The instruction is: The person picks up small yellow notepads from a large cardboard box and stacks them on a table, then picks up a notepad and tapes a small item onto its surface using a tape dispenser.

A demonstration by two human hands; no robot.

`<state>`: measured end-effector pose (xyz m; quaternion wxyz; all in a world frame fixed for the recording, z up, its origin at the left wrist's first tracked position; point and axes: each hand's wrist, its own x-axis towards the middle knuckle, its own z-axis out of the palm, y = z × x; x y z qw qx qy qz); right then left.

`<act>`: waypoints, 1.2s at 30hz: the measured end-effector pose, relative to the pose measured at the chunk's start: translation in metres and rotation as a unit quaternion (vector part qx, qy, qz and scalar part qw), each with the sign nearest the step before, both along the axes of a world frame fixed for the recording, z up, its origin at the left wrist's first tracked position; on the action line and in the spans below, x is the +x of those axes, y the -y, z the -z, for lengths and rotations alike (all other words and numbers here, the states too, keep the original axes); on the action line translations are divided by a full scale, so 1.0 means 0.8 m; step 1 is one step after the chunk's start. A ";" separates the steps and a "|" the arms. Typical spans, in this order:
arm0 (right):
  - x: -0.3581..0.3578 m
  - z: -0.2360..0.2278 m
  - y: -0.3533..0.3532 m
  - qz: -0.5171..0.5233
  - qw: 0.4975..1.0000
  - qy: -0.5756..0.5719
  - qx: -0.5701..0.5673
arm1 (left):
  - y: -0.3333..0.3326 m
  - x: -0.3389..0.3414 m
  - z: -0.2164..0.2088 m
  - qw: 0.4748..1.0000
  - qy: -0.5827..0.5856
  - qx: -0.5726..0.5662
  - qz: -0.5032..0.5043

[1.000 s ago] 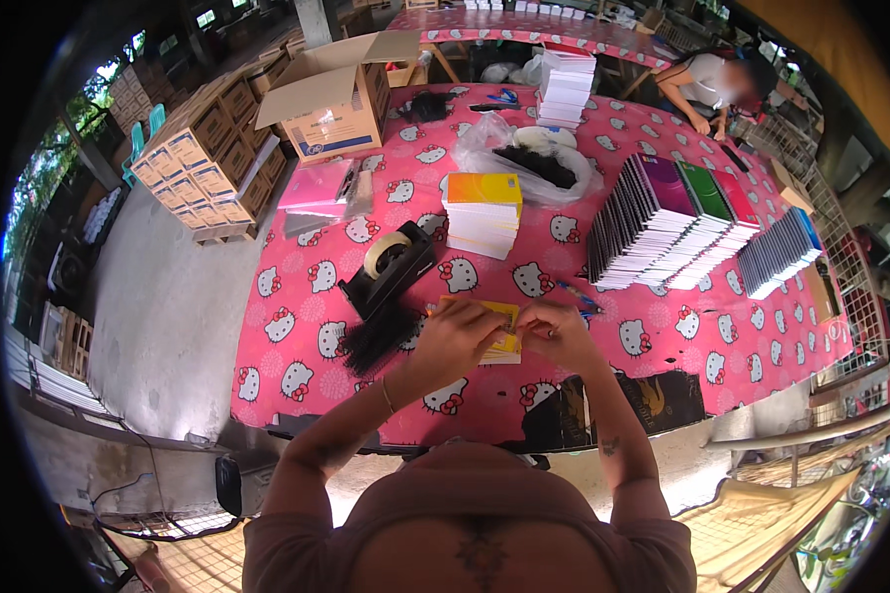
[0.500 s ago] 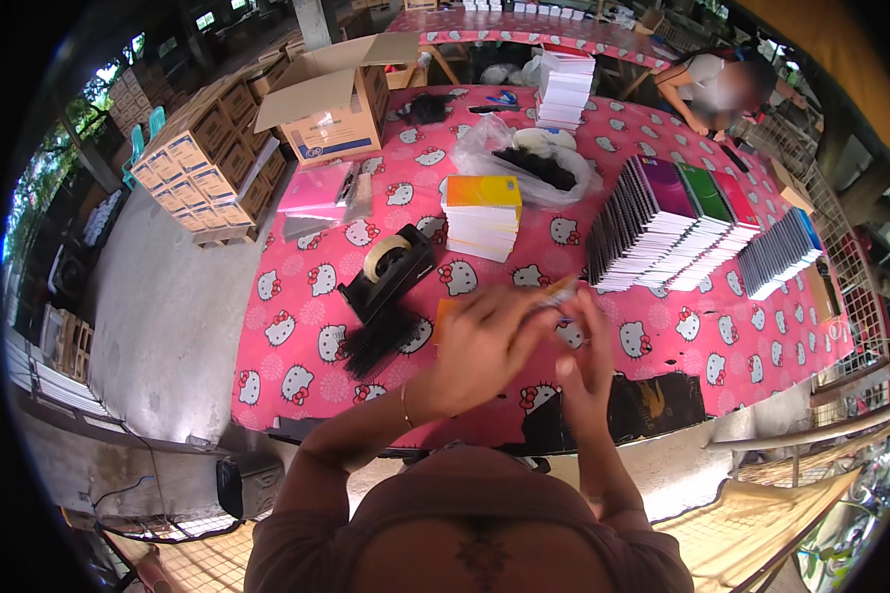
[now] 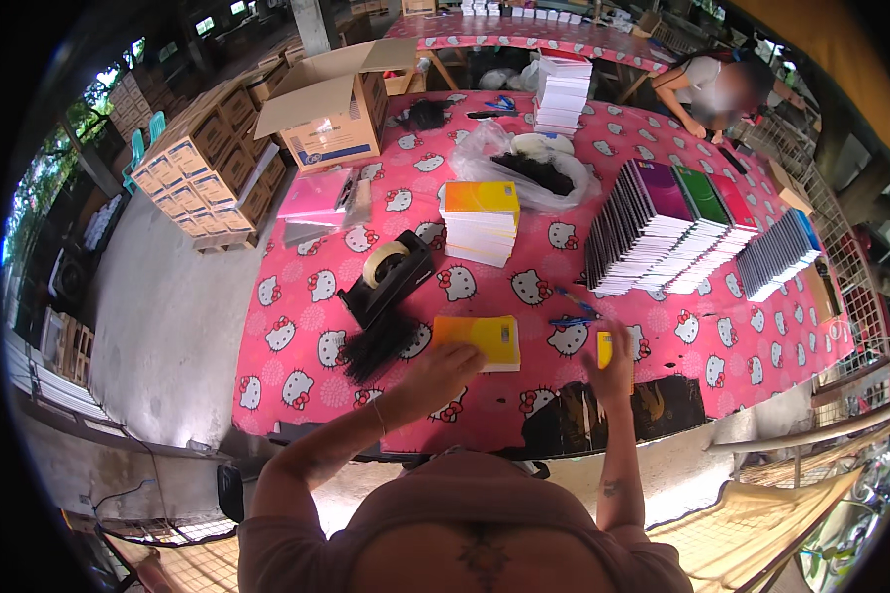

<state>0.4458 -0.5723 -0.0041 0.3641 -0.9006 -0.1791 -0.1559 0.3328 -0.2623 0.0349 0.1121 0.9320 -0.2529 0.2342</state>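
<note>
My left hand (image 3: 450, 373) is at the lower left edge of a small pile of yellow-orange notebooks (image 3: 489, 336), its fingers bent over the top one and the thumb hidden. To the right, my right hand (image 3: 618, 374) is closed around a small notebook with a yellow cover (image 3: 604, 349), partly covered by the fingers. Blue-handled scissors or pliers (image 3: 572, 320) lie on the table between the hands, beyond them. Left of the pile are a bundle of thin black strands (image 3: 381, 346) and a black tape dispenser (image 3: 405, 272) with a tape roll.
A taller yellow notebook stack (image 3: 481, 222) stands beyond the pile. Spiral notebooks (image 3: 663, 227) rise in rows at right. Behind are a plastic bag (image 3: 485, 148) with black strands and an open carton (image 3: 331, 119). A person (image 3: 717, 89) works at the far right.
My hands, close together over the table's middle before, have parted. The left came down to the notebook pile; the right moved right and toward me. The blue-handled tool now lies uncovered on the table.
</note>
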 end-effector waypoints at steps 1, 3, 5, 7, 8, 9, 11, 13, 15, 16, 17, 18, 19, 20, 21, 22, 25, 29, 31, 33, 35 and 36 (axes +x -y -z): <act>-0.004 -0.026 -0.027 -0.096 0.994 -0.009 0.056 | 0.002 0.002 -0.007 1.000 -0.010 -0.014 -0.014; -0.021 -0.067 -0.072 -0.243 0.961 -0.071 0.109 | 0.009 0.007 -0.030 0.998 -0.028 -0.041 -0.041; -0.029 -0.079 -0.104 -0.319 0.931 -0.114 0.138 | 0.007 0.011 -0.039 0.993 -0.073 -0.081 -0.045; -0.029 -0.068 -0.120 -0.329 0.927 -0.120 0.134 | 0.006 0.019 -0.040 0.990 -0.093 -0.100 -0.024; -0.030 -0.047 -0.124 -0.322 0.933 -0.106 0.123 | 0.005 0.016 -0.031 0.992 -0.086 -0.095 -0.006; -0.029 -0.036 -0.125 -0.311 0.940 -0.089 0.110 | 0.005 0.018 -0.025 0.993 -0.077 -0.091 0.016; -0.037 -0.041 -0.132 -0.307 0.938 -0.099 0.130 | 0.008 0.009 -0.029 0.994 -0.063 -0.092 -0.008; -0.035 -0.050 -0.133 -0.302 0.935 -0.116 0.148 | 0.010 0.011 -0.039 0.994 -0.062 -0.088 -0.021; -0.032 -0.058 -0.132 -0.300 0.930 -0.133 0.163 | 0.013 0.014 -0.048 0.994 -0.067 -0.078 -0.028; -0.031 -0.055 -0.131 -0.299 0.933 -0.102 0.171 | 0.015 0.016 -0.053 0.996 -0.039 -0.067 -0.040; -0.026 -0.051 -0.131 -0.299 0.935 -0.070 0.179 | 0.015 0.022 -0.060 0.997 -0.010 -0.057 -0.053; -0.023 -0.048 -0.131 -0.298 0.935 -0.038 0.186 | 0.016 0.028 -0.067 0.997 0.019 -0.047 -0.065; -0.026 -0.055 -0.134 -0.276 0.939 -0.071 0.192 | 0.015 0.028 -0.071 0.997 0.033 -0.040 -0.063; -0.030 -0.064 -0.136 -0.253 0.941 -0.103 0.198 | 0.015 0.027 -0.076 0.996 0.048 -0.033 -0.062; -0.032 -0.070 -0.139 -0.231 0.942 -0.135 0.203 | 0.014 0.026 -0.080 0.996 0.063 -0.026 -0.061; -0.031 -0.069 -0.139 -0.236 0.944 -0.126 0.192 | 0.015 0.024 -0.084 0.996 0.058 -0.027 -0.058; -0.025 -0.054 -0.138 -0.256 0.940 -0.122 0.188 | 0.015 0.020 -0.086 0.998 0.030 -0.030 -0.055; -0.026 -0.040 -0.157 -0.275 0.900 -0.156 0.301 | 0.008 0.026 -0.066 0.997 -0.020 -0.043 -0.054; -0.021 -0.033 -0.163 -0.269 0.889 -0.190 0.319 | 0.010 0.025 -0.067 0.996 -0.043 -0.052 -0.056; -0.025 -0.030 -0.168 -0.258 0.892 -0.193 0.318 | 0.011 0.020 -0.059 0.996 -0.017 -0.023 -0.082; -0.026 -0.023 -0.169 -0.251 0.886 -0.208 0.329 | 0.016 0.015 -0.058 0.995 0.010 -0.001 -0.099; -0.025 -0.020 -0.168 -0.245 0.893 -0.211 0.313 | 0.019 0.010 -0.058 0.994 0.021 0.007 -0.104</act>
